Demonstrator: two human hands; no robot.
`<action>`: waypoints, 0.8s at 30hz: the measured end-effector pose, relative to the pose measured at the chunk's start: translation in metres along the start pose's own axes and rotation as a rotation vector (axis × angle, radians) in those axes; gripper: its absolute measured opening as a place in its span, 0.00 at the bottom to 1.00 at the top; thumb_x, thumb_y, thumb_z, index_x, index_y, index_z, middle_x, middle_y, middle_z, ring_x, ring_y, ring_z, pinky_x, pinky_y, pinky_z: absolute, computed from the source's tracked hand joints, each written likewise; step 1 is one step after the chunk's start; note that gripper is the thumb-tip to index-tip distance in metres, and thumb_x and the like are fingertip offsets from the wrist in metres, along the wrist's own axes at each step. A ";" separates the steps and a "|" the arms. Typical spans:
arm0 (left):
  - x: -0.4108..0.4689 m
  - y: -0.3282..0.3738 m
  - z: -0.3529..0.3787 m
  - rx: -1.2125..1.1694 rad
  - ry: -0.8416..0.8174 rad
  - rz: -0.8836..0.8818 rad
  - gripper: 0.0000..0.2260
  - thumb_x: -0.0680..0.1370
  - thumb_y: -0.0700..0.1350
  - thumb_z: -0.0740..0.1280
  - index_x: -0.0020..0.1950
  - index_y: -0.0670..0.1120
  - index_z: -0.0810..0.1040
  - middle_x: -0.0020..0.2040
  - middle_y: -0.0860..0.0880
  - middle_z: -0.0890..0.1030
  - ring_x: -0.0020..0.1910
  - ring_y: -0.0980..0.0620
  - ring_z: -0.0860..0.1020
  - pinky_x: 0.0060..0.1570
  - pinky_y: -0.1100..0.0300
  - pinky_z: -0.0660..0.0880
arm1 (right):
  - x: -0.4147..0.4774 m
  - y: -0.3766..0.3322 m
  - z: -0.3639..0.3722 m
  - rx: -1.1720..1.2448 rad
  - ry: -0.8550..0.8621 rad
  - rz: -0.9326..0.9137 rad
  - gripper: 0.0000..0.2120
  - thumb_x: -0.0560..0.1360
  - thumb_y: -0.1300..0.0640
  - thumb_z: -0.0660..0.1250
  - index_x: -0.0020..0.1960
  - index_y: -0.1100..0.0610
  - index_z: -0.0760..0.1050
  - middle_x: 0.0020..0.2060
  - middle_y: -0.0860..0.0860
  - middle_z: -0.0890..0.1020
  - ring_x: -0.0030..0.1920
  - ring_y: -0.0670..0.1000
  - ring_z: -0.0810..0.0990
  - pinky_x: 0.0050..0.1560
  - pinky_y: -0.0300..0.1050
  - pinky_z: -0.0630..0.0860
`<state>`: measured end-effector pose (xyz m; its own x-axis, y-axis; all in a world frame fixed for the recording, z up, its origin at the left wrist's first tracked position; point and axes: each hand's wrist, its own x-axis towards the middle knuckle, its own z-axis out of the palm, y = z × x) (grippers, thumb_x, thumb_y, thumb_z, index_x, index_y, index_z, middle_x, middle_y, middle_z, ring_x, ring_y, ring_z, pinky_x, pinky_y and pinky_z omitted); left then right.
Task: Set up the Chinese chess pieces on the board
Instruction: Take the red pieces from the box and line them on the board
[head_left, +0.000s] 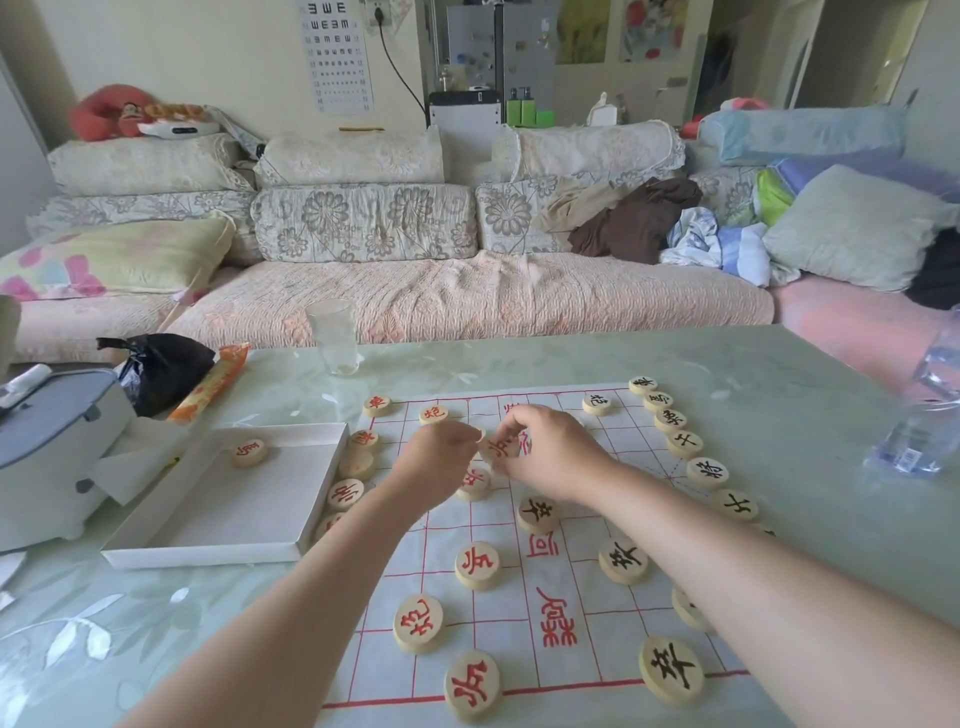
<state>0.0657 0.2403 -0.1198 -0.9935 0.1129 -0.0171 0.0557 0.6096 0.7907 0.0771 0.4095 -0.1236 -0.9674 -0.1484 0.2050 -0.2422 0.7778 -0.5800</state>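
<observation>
A white paper chess board (556, 613) with red grid lines lies on the table. Round wooden pieces stand on it: red-lettered ones (477, 565) along the left side, black-lettered ones (707, 473) along the right edge. Both hands meet over the far middle of the board. My right hand (545, 449) pinches a red-lettered piece (500, 448) by its edge, tilted off the board. My left hand (441, 457) has its fingers curled, and its fingertips pinch a small pale piece edge right beside that. One red-lettered piece (249, 451) lies in a white box lid (208, 525).
The lid sits left of the board. A grey and white appliance (52, 441), a black bag (161, 364) and an orange packet (213, 384) stand further left. A glass (332, 338) is behind the board. A plastic water bottle (924, 421) stands at the right. A sofa lies beyond.
</observation>
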 end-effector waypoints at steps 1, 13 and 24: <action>0.007 -0.004 0.000 0.148 0.014 0.049 0.13 0.80 0.42 0.60 0.62 0.50 0.79 0.57 0.51 0.79 0.50 0.52 0.77 0.44 0.62 0.72 | 0.010 0.004 0.003 -0.018 0.020 0.023 0.12 0.69 0.43 0.75 0.48 0.46 0.77 0.49 0.42 0.80 0.46 0.43 0.77 0.45 0.40 0.72; 0.083 -0.039 0.003 0.517 -0.059 0.266 0.15 0.77 0.40 0.59 0.52 0.56 0.81 0.57 0.54 0.75 0.57 0.53 0.74 0.55 0.61 0.71 | 0.108 0.031 0.034 -0.138 0.050 0.122 0.10 0.73 0.45 0.71 0.51 0.48 0.78 0.51 0.45 0.81 0.53 0.50 0.78 0.44 0.42 0.67; 0.131 -0.076 -0.010 0.573 0.131 0.198 0.13 0.80 0.48 0.59 0.60 0.56 0.79 0.60 0.50 0.74 0.59 0.46 0.70 0.59 0.49 0.71 | 0.162 0.044 0.069 -0.172 0.065 0.086 0.11 0.76 0.43 0.68 0.53 0.48 0.78 0.54 0.47 0.81 0.55 0.52 0.79 0.47 0.43 0.70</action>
<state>-0.0695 0.2011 -0.1763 -0.9607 0.1924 0.2001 0.2492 0.9154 0.3162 -0.0949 0.3776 -0.1700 -0.9758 -0.0416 0.2146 -0.1376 0.8798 -0.4551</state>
